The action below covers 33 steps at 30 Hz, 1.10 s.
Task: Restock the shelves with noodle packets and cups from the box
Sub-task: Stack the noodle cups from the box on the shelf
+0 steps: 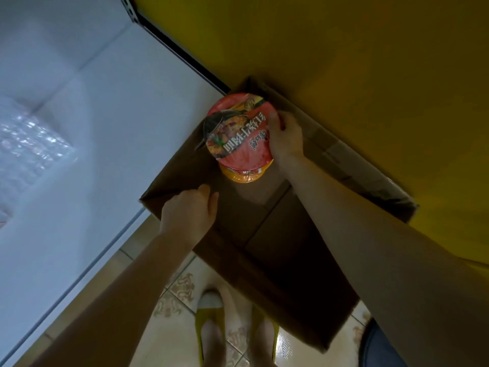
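- Noodle cup with a round red printed lid (239, 131) is held up over the far-left corner of the box, its lid facing upward and tipped a little.
- An orange-yellow part shows just under the lid's near edge. I can't tell whether that is the cup's own body or another cup.
- The right hand (284, 139) grips the cup at its right rim, thumb on the lid and fingers wrapped round the side.
- The left hand (189, 210) lies back-up on the box's left edge with its fingers bent over it. Whether they actually clasp the cardboard, I cannot tell.
- The open brown cardboard box (275, 234) sits on the floor below both arms with its flaps spread, and its bottom seam shows inside.
- The pale patterned floor tiles (177, 287) run under the box, and the person's feet in yellow slippers (209, 321) stand just beside its near-left wall.
- A white shelf board (92, 154) runs along the left, touching the box's corner, and a shiny clear-plastic pack (29, 144) lies on it further off.
- A yellow panel (344, 49) stands behind the box.
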Each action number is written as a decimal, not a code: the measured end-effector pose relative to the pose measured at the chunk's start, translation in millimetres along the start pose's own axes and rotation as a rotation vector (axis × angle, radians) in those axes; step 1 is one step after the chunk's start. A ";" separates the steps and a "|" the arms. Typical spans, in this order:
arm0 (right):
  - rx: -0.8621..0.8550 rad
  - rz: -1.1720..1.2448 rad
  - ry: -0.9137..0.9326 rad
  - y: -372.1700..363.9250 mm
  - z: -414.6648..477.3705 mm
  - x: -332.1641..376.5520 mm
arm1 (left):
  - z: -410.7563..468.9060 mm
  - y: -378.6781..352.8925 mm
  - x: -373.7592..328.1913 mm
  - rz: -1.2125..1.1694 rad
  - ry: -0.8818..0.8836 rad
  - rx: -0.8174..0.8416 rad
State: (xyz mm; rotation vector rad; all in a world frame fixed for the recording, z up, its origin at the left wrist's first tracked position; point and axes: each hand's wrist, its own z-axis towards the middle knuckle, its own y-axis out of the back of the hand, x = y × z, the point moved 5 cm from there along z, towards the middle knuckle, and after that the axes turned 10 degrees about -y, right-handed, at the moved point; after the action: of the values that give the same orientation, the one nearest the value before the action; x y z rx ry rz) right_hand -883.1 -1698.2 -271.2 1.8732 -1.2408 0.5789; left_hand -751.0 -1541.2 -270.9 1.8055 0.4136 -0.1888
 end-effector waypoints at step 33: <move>-0.022 -0.275 -0.083 93.2 -64.2 -180.1 | 90.4 -91.8 -10.0 -0.859 0.574 -0.346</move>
State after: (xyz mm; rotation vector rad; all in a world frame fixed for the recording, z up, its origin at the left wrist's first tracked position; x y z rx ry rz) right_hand -1039.0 -1566.7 -331.5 2.0231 -1.0118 0.3409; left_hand -786.8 -1609.1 -375.0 1.2189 1.5256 -0.1697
